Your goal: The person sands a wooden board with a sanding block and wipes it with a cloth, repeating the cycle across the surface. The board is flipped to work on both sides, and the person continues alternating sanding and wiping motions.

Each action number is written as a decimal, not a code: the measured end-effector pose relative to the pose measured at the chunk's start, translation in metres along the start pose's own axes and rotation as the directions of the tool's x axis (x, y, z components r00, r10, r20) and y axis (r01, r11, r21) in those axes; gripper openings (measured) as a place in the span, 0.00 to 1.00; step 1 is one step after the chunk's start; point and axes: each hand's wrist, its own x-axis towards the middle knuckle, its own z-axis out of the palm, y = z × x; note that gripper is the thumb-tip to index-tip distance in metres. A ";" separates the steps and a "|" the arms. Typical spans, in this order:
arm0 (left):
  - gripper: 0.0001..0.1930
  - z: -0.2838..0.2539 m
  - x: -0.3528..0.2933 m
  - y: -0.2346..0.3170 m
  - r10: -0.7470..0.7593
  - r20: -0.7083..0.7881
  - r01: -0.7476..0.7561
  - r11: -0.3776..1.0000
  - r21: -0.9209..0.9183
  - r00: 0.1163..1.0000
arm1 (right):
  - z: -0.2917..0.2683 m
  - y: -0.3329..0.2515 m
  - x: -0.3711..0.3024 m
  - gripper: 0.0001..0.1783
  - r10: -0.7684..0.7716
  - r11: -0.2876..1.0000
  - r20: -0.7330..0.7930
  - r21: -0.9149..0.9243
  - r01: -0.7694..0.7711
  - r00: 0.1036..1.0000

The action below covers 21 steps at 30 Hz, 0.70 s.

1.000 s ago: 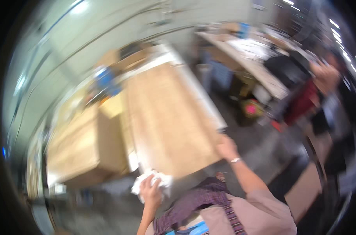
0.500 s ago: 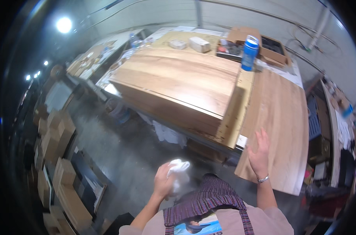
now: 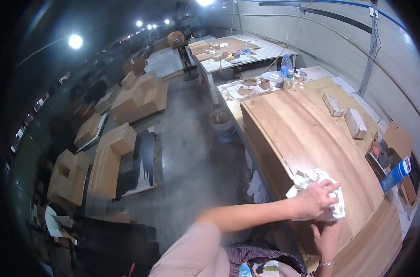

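A box-shaped wooden cabinet [image 3: 302,120] with light grain lies on the workbench in front of me. On its top, near the front edge, my left hand [image 3: 314,201] presses a crumpled white cloth [image 3: 307,177], fingers bent over it. Just below the cloth, at the cabinet's near end, is my right hand [image 3: 327,240], wearing a metal bracelet. Its thumb is spread; the other fingers are partly hidden by the cloth, and I see nothing held in it. A flat wooden panel [image 3: 374,247] lies beside the cabinet at the lower right.
Behind the cabinet lie two wrapped blocks [image 3: 356,123]. A blue can [image 3: 395,175] stands near an open carton [image 3: 399,141] at the right. Bottles [image 3: 286,64] stand at the bench's far end. A bucket [image 3: 225,125] and several wooden pieces [image 3: 138,99] are on the floor to the left.
My view has swung left. My left hand has brought the cloth from beside my body onto the cabinet top. My right hand has moved from over the panel to the cabinet's near end.
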 end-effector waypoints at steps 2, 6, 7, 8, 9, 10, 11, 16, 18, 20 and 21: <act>0.24 0.023 0.017 -0.029 -0.010 0.234 -0.003 0.998 0.055 0.972 | 0.013 0.005 0.017 0.40 0.023 1.000 -0.007 0.010 -0.023 1.000; 0.32 0.034 0.050 -0.097 -0.138 0.378 0.111 0.989 0.093 0.915 | 0.020 0.013 0.025 0.49 -0.042 0.985 -0.050 -0.169 0.033 0.998; 0.33 0.031 0.063 -0.112 -0.134 0.381 0.097 0.989 0.114 0.915 | 0.017 0.012 0.025 0.51 -0.013 0.987 -0.044 -0.158 0.006 0.999; 0.33 0.022 0.069 -0.129 -0.161 0.381 0.125 0.985 0.116 0.911 | 0.016 0.009 0.028 0.52 -0.006 0.983 -0.012 -0.185 0.004 1.000; 0.33 0.017 0.072 -0.149 -0.201 0.362 0.163 0.977 0.135 0.910 | 0.014 0.006 0.030 0.53 0.011 0.976 0.026 -0.219 -0.005 1.000; 0.32 0.009 0.070 -0.169 -0.219 0.323 0.174 0.971 0.162 0.921 | 0.010 0.003 0.031 0.54 0.027 0.968 0.067 -0.249 -0.009 0.997; 0.32 0.007 0.069 -0.193 -0.216 0.274 0.169 0.968 0.185 0.937 | 0.009 0.002 0.034 0.55 0.015 0.959 0.079 -0.283 0.008 0.997; 0.31 -0.022 0.085 -0.256 -0.169 0.266 0.103 0.964 0.246 0.949 | 0.017 0.002 0.038 0.53 0.134 0.972 0.056 -0.204 -0.120 0.989; 0.32 -0.029 0.089 -0.273 -0.113 0.289 0.047 0.973 0.226 0.951 | 0.022 -0.009 0.042 0.53 0.234 0.955 0.036 -0.194 -0.222 0.972; 0.32 -0.040 0.088 -0.294 -0.039 0.318 0.011 0.996 0.088 0.947 | 0.039 -0.024 0.042 0.52 0.345 0.925 -0.039 -0.158 -0.347 0.938; 0.32 -0.049 0.088 -0.306 0.011 0.335 0.003 0.999 -0.041 0.942 | 0.046 -0.038 0.046 0.53 0.400 0.899 -0.056 -0.173 -0.403 0.915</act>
